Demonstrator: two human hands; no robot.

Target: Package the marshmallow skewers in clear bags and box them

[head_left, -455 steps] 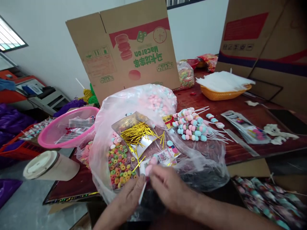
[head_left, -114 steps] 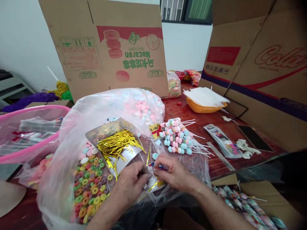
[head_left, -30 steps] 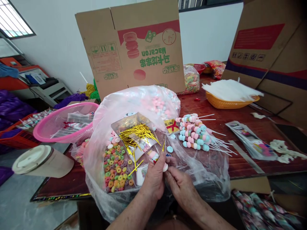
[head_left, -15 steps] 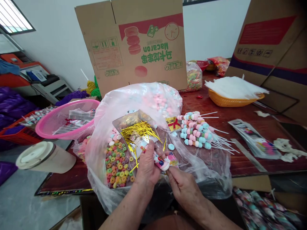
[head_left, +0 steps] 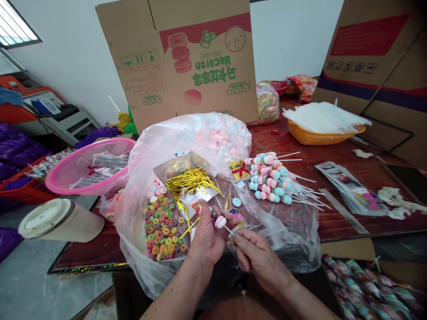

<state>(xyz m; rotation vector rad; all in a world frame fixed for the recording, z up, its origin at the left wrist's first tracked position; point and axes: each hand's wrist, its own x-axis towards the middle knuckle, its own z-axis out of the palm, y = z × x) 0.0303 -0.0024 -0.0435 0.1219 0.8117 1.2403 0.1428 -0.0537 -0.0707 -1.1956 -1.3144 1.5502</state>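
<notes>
Both hands are low in the middle, right over the big clear plastic bag [head_left: 160,146] that spreads across the red-brown bench [head_left: 333,151]. The left hand [head_left: 207,238] is curled closed around a candy skewer [head_left: 218,221], thumb on top, with a pink sweet showing just past the fingers and the thin white stick poking out to the right. The right hand [head_left: 255,255] sits just beside it, fingertips pinched together at the tip of that stick; whether it also grips a wrapper there is hard to tell. Just above the left hand lies a clear packet of gold twist ties [head_left: 190,180], and to its left a heap of coloured ring candies [head_left: 163,222] inside the bag. A loose blue sweet [head_left: 236,202] lies near the thumb. Further right on the bag's edge rests a pile of finished skewers [head_left: 270,178], pink and blue, sticks pointing right. Behind stands a cardboard box [head_left: 187,62] with its print upside down, an orange basket [head_left: 320,133] of white sheets to the right, a pink basket [head_left: 80,171] to the left.
</notes>
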